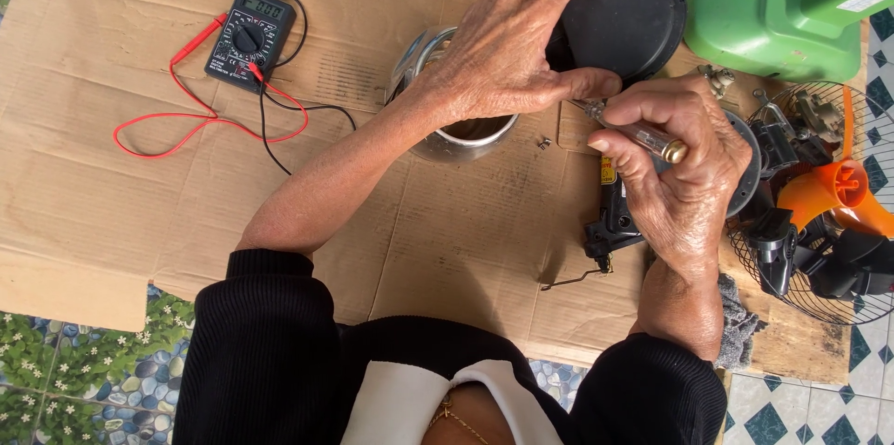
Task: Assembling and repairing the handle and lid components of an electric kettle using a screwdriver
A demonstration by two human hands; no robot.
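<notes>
A small screwdriver with a clear handle (636, 133) was pinched in the right hand (678, 175), fingers curled tight around it, its tip aimed at the black round base (626, 17) of a steel kettle (456, 133) lying on its side near the far edge of the flattened cardboard sheet (140, 203). The left hand (503, 59) lay spread over the kettle, palm down on the metal body, thumb stretched toward the screwdriver tip and forefinger reaching up along the black base. Just beside the kettle a tiny screw (544, 141) lay on the cardboard. Below the right hand sat a black plastic part (610, 222) with a bent wire. Toward the far left corner lay a black multimeter (250, 38) with red and black leads (200, 124) looping across the sheet. At the right edge were a wire fan guard (819, 212), an orange piece (838, 189), and a green plastic casing (782, 7) at the far right corner.
</notes>
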